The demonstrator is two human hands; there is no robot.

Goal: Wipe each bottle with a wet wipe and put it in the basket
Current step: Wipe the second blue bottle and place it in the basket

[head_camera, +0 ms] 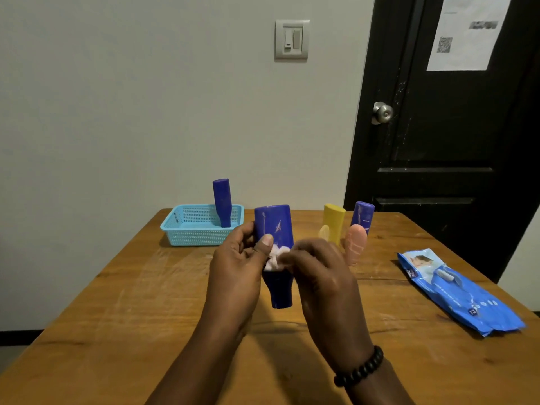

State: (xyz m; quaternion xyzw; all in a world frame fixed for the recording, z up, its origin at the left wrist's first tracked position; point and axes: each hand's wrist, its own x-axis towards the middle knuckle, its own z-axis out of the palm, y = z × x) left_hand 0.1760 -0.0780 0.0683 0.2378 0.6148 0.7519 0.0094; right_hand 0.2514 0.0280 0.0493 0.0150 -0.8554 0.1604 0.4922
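**Both hands busy on a blue bottle above the surface**

Left hand [236, 267] grips a blue bottle [274, 229] around its middle, thumb laid across the front, holding it upside down with the cap end pointing toward the wooden surface [117, 302]. The right hand [321, 276], with a dark bead bracelet [361, 368] on its wrist, pinches a crumpled white wet wipe [276, 258] against the bottle's body, so the two hands sit close together with the bottle between them.

At the far left of the surface stands a light blue basket [201, 235], and a second blue bottle [222, 203] stands inside it, cap down and leaning slightly. To the right of the hands, near the far edge, a yellow bottle [333, 222], another blue bottle [362, 216] and a peach-coloured bottle [355, 244] stand grouped just beside each other, the peach one nearest. A blue pack of wipes [458, 293] lies flat at the right side of the surface, well apart from the basket.
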